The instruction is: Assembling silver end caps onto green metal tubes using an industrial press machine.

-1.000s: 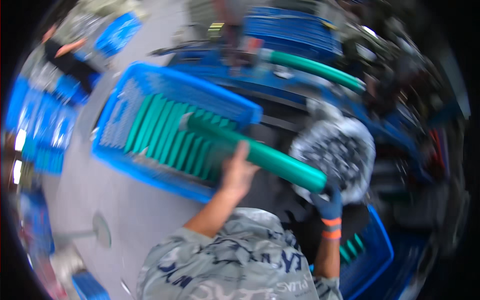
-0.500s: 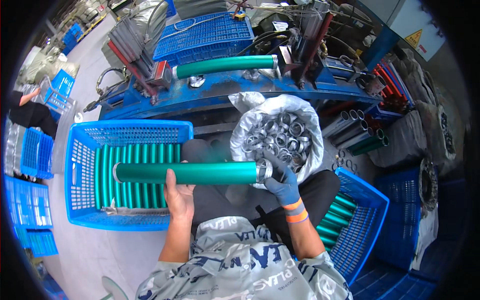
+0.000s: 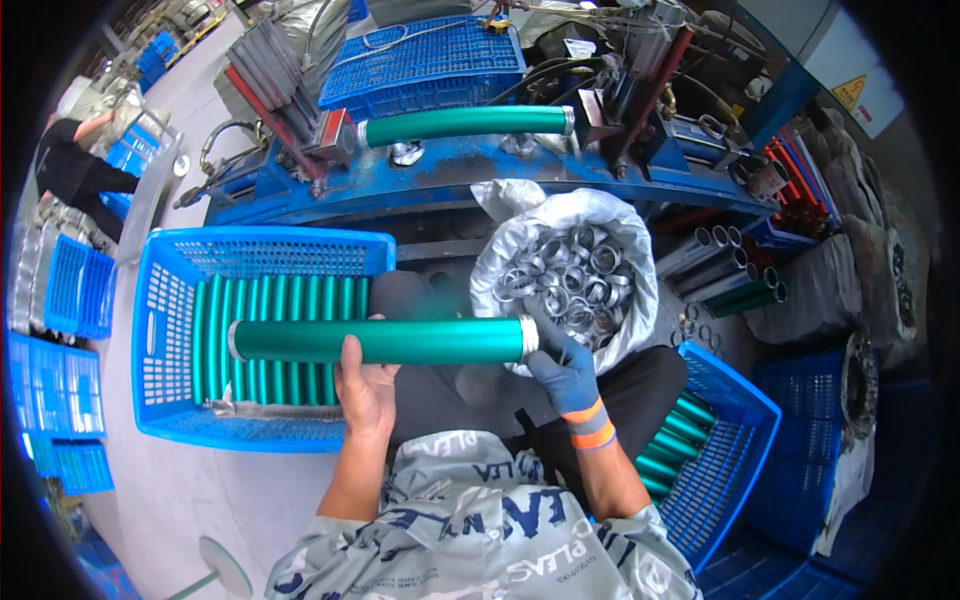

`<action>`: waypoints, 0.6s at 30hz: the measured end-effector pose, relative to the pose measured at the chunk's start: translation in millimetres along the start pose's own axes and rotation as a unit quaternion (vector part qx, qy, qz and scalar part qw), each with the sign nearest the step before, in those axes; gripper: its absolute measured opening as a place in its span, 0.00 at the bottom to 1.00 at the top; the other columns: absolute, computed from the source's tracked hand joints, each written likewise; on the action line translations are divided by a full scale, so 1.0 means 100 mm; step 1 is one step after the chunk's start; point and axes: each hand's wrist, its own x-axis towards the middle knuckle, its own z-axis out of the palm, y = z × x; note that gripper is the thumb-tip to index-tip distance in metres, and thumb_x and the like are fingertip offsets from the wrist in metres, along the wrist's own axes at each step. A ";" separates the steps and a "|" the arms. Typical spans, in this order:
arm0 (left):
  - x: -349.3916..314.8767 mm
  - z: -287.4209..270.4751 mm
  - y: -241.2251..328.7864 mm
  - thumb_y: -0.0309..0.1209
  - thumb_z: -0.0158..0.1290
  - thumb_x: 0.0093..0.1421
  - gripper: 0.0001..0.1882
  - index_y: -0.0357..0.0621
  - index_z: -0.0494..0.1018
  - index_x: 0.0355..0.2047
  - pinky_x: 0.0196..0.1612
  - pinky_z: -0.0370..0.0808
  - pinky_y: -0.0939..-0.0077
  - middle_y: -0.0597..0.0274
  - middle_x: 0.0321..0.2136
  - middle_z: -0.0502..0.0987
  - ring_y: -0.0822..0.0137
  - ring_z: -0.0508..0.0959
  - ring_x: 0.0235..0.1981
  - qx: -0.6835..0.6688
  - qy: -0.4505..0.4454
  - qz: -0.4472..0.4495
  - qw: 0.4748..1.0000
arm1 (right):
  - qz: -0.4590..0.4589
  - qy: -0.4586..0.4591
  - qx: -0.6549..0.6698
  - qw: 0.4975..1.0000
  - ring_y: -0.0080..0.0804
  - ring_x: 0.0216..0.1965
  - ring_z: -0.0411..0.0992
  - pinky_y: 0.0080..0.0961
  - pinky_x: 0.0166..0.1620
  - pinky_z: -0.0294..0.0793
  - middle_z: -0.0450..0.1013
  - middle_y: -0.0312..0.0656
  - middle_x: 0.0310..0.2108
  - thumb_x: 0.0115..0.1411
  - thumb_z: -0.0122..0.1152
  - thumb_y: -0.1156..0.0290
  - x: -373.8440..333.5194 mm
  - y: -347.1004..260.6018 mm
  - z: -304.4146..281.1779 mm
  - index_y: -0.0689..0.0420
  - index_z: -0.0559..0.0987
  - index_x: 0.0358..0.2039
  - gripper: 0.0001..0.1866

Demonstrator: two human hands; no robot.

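Note:
A green metal tube (image 3: 430, 341) lies level across my lap. My bare left hand (image 3: 366, 392) is closed round its middle from below, thumb up on the near side. At the tube's right end sits a silver metal ring (image 3: 529, 338). My right hand (image 3: 565, 372), in a blue-grey glove with an orange cuff, grips that ring, fingers behind and thumb in front. Another silver ring (image 3: 234, 340) caps the left end. Just beyond my right hand, a white sack (image 3: 643, 262) holds many loose metal rings (image 3: 575, 280).
A blue crate (image 3: 270, 236) of green tubes stands left, another blue crate (image 3: 742, 420) right. Ahead, a blue machine bench (image 3: 440, 190) carries a green tube (image 3: 465, 124) between two clamps. Grey and green tubes (image 3: 715, 265) stand right of the sack. A person (image 3: 75, 165) is far left.
The ring at the tube's right end has moved inward and now sits against the tube. My left hand keeps its hold. The view has shifted slightly, showing more of the person at far left.

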 end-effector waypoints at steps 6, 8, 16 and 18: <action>0.13 0.08 -0.04 0.51 0.59 0.80 0.26 0.46 0.76 0.65 0.67 0.83 0.52 0.55 0.64 0.81 0.57 0.83 0.63 -0.002 0.011 -0.001 1.000 | -0.003 0.020 -0.016 1.000 0.23 0.62 0.76 0.25 0.65 0.76 0.77 0.40 0.69 0.72 0.66 0.81 0.30 -0.15 0.07 0.65 0.69 0.80 0.37; 0.23 0.02 0.05 0.53 0.61 0.78 0.28 0.47 0.75 0.66 0.70 0.80 0.50 0.56 0.64 0.80 0.55 0.81 0.66 -0.018 0.014 0.013 1.000 | 0.007 0.000 -0.096 0.995 0.20 0.57 0.76 0.22 0.62 0.77 0.77 0.38 0.66 0.71 0.66 0.81 0.41 -0.27 0.17 0.64 0.71 0.80 0.36; 0.68 0.12 0.37 0.62 0.63 0.73 0.36 0.45 0.74 0.65 0.74 0.76 0.52 0.57 0.63 0.80 0.57 0.79 0.67 -0.093 0.033 -0.037 0.994 | -0.171 0.062 -0.182 0.966 0.38 0.68 0.77 0.35 0.71 0.75 0.77 0.51 0.71 0.74 0.68 0.70 2.04 -0.67 -0.36 0.66 0.72 0.77 0.34; 0.78 0.12 0.41 0.61 0.65 0.73 0.36 0.44 0.74 0.65 0.73 0.77 0.55 0.57 0.63 0.79 0.58 0.78 0.67 -0.124 0.039 -0.061 0.990 | -0.257 0.060 -0.441 0.858 0.53 0.72 0.75 0.43 0.74 0.72 0.75 0.57 0.73 0.71 0.72 0.65 2.70 -0.82 -0.44 0.62 0.73 0.77 0.38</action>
